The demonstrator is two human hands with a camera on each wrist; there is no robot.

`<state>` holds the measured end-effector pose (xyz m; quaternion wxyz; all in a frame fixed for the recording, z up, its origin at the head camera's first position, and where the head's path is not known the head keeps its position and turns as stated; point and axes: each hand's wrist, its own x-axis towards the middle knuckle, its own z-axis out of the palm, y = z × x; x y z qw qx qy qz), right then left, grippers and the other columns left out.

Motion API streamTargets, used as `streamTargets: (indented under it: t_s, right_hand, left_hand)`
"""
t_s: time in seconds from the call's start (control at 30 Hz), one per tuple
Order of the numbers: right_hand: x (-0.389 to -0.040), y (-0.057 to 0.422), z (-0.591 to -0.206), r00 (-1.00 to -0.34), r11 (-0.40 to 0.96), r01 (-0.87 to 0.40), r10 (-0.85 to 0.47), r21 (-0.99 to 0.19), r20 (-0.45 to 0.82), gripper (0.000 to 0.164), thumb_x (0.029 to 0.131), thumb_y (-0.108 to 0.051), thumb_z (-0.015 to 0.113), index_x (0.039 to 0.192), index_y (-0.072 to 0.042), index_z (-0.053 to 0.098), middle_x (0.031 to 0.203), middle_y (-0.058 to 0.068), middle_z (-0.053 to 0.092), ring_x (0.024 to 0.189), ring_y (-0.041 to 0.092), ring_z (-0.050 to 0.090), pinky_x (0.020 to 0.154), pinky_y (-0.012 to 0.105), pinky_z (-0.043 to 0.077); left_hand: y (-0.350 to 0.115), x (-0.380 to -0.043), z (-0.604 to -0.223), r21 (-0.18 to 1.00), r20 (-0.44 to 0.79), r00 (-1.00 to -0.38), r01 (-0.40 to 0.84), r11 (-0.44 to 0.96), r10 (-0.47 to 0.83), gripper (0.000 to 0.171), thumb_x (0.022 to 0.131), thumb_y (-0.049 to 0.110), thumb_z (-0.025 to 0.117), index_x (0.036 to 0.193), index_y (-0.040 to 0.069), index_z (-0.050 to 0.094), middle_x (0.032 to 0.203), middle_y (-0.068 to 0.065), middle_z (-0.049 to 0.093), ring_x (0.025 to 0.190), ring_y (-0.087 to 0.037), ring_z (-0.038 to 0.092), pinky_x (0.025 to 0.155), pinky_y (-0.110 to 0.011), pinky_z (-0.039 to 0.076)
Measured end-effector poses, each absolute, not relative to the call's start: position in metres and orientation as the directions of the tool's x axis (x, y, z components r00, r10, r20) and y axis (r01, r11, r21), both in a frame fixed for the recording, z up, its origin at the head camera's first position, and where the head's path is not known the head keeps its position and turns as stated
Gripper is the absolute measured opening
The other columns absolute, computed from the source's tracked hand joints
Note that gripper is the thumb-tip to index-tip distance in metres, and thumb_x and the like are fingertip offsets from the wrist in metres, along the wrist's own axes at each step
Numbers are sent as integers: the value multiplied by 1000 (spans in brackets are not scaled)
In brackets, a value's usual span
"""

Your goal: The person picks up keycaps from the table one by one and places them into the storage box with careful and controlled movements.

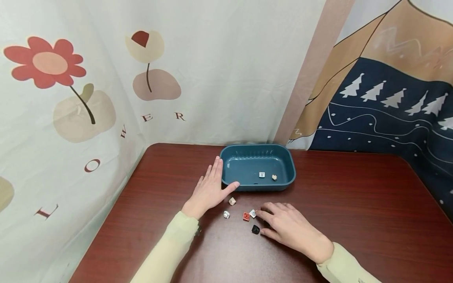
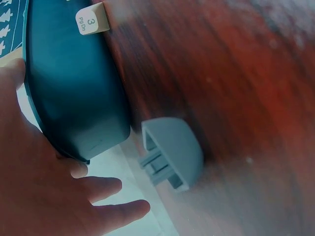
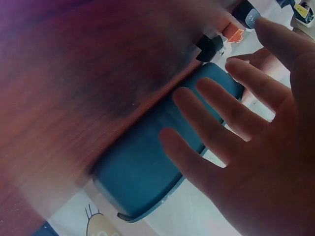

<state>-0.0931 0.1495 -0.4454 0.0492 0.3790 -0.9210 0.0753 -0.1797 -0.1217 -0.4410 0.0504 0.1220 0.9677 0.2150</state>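
My left hand (image 1: pixel 209 190) lies against the left side of a blue plastic tray (image 1: pixel 242 169), fingers straight along it and thumb over the front rim corner. My right hand (image 1: pixel 291 228) hovers over the table with loosely spread fingers and nothing in its grasp. Its index fingertip is right at a white keycap (image 1: pixel 253 213), and its thumb tip is beside a black keycap (image 1: pixel 256 229). A red keycap (image 1: pixel 246 216) lies just left of the white one. Nearer my left wrist are a cream keycap (image 1: pixel 232 201) and another white keycap (image 1: pixel 226 214).
Inside the tray lie a white square keycap (image 1: pixel 262 175) and a small beige keycap (image 1: pixel 274 177). The dark red wooden table (image 1: pixel 354 196) meets a printed curtain (image 1: pixel 226 78) along its back edge. A grey keycap (image 2: pixel 174 152) shows close up in the left wrist view.
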Motion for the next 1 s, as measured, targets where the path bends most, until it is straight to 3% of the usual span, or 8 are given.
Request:
streamTargets:
  t_s: [0.33,0.7,0.87,1.0]
  right_hand:
    - [-93,145,-444,-696,694,-718,-711,-57,100,51,86,-33,85,132,-18,71,115,2,66,95,21,67,75,43,56]
    - [-91,144,-446,-674,679,-733,-719,-33,167,29,83,-26,88,107,-17,74,101,-2,64,85,17,65,70,37,56]
    - [-92,143,-446,-653,655,-753,-735,-54,186,15,83,-15,86,92,-18,73,88,-5,59,77,15,60,64,32,54]
    - [-91,143,-444,-641,640,-764,-741,-80,199,15,84,-6,81,85,-17,71,82,-6,52,72,13,56,59,28,50]
  left_hand:
    - [-122,-180,-441,430,-53,-964,213,877,260,106,96,78,44,167,11,4,174,-1,-4,158,-36,14,120,-64,22]
    - [-121,-180,-440,428,-36,-965,221,876,261,106,95,78,45,167,10,6,175,-5,2,157,-37,16,119,-64,24]
    - [-121,-180,-440,429,-37,-965,221,876,261,106,95,78,45,167,10,6,175,-5,2,157,-37,16,119,-64,24]
    - [-122,-179,-440,429,-39,-964,220,876,261,106,96,78,45,167,10,5,175,-4,1,158,-37,16,119,-64,24]
